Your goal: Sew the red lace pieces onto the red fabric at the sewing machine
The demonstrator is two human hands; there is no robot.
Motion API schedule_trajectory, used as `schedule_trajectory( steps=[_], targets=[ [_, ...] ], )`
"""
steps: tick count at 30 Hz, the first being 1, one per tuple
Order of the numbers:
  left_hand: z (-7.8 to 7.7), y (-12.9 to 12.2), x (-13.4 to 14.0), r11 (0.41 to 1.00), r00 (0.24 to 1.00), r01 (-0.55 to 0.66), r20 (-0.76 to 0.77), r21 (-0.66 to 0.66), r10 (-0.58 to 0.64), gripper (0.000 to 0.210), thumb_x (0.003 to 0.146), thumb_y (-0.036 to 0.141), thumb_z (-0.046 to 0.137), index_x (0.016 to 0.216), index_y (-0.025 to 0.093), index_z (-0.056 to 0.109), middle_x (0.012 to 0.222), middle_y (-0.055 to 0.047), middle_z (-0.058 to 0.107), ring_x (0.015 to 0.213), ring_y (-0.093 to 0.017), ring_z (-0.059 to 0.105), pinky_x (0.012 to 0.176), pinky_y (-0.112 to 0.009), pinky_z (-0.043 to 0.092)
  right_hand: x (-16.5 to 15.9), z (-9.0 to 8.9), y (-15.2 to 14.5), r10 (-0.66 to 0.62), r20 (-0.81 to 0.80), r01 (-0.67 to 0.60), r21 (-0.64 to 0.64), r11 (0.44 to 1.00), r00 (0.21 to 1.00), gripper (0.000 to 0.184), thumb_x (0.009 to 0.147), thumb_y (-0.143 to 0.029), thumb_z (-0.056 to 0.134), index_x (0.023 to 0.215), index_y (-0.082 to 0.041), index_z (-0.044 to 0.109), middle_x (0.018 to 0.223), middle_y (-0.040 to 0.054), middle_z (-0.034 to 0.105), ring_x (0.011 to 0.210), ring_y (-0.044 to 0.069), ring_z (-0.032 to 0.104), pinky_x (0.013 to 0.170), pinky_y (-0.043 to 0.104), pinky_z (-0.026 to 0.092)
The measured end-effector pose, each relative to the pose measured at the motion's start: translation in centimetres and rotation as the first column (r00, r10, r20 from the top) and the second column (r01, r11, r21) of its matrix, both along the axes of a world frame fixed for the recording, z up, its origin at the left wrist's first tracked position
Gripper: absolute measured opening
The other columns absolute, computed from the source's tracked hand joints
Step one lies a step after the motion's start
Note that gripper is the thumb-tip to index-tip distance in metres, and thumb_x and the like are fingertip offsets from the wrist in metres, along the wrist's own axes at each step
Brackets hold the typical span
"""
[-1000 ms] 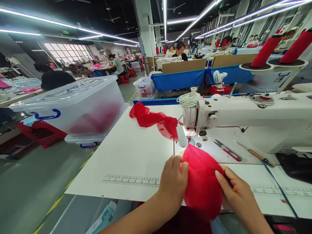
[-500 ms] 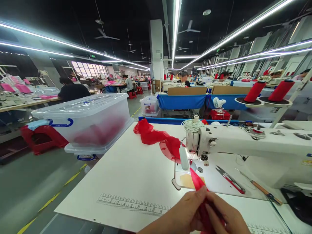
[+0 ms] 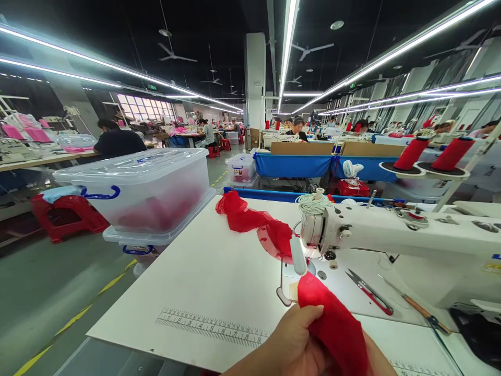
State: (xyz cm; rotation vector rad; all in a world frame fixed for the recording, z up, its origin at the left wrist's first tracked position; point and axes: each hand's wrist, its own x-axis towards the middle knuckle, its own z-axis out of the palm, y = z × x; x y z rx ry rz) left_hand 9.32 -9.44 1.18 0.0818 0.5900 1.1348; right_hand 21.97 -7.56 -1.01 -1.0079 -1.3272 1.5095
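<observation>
My left hand (image 3: pixel 295 337) pinches a strip of red fabric (image 3: pixel 336 318), thumb on top, just in front of the sewing machine (image 3: pixel 313 224). Behind the strip's right edge shows part of my right hand (image 3: pixel 378 355); the cloth hides its fingers. The strip's far end reaches close to the needle area, under a small white lamp (image 3: pixel 298 255). More red fabric, partly sheer (image 3: pixel 246 219), trails across the table left of the machine head. On the right lie thread snips (image 3: pixel 370 292) with red on the handle and a pointed tool with a wooden handle (image 3: pixel 417 305).
A printed ruler (image 3: pixel 211 326) runs along the front of the white table (image 3: pixel 188 277). Two red thread cones (image 3: pixel 410 153) stand on the right. Stacked clear plastic bins (image 3: pixel 133 188) and a red stool (image 3: pixel 70 214) are left. Other people sit at machines farther off.
The red strip has gone from narrow and bunched to spread broad and flat over my hands. My right hand has moved behind the cloth. The view has shifted slightly.
</observation>
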Motion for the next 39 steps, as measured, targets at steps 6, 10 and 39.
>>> schedule_trajectory(
  steps=[6, 10, 39],
  targets=[
    [-2.2, -0.2, -0.2, 0.990, 0.986, 0.121, -0.123, 0.074, -0.111, 0.042, 0.061, 0.027, 0.073, 0.099, 0.014, 0.061, 0.089, -0.013, 0.070, 0.095, -0.032, 0.067, 0.085, -0.047, 0.051, -0.3, 3.2, 2.9, 0.058, -0.041, -0.067, -0.291, 0.954, 0.997, 0.048, 0.069, -0.066, 0.062, 0.077, -0.020, 0.069, 0.075, 0.0101, 0.073, 0.081, 0.032, 0.071, 0.075, 0.044, 0.057],
    [-1.7, -0.7, -2.8, 0.943, 0.862, 0.278, -0.481, 0.185, -0.160, 0.049, 0.059, 0.036, 0.081, 0.097, 0.014, 0.060, 0.082, -0.007, 0.067, 0.082, -0.026, 0.067, 0.076, -0.039, 0.052, 0.9, 2.3, 3.6, 0.021, 0.006, -0.019, -0.291, 0.956, 1.000, 0.050, 0.067, -0.050, 0.073, 0.107, -0.020, 0.068, 0.101, 0.0095, 0.075, 0.096, 0.030, 0.070, 0.082, 0.040, 0.055],
    [-0.3, 3.6, -2.1, 0.854, 0.351, 0.478, -0.936, 0.205, 0.028, 0.025, 0.085, 0.038, 0.059, 0.071, 0.019, 0.049, 0.070, -0.002, 0.063, 0.068, -0.017, 0.066, 0.067, -0.029, 0.051, 0.6, 1.3, 0.5, -0.303, 0.622, 0.051, 0.389, 0.920, 0.722, 0.041, 0.075, -0.040, 0.046, 0.111, -0.023, 0.057, 0.086, 0.0058, 0.070, 0.063, 0.021, 0.062, 0.065, 0.036, 0.049]
  ],
)
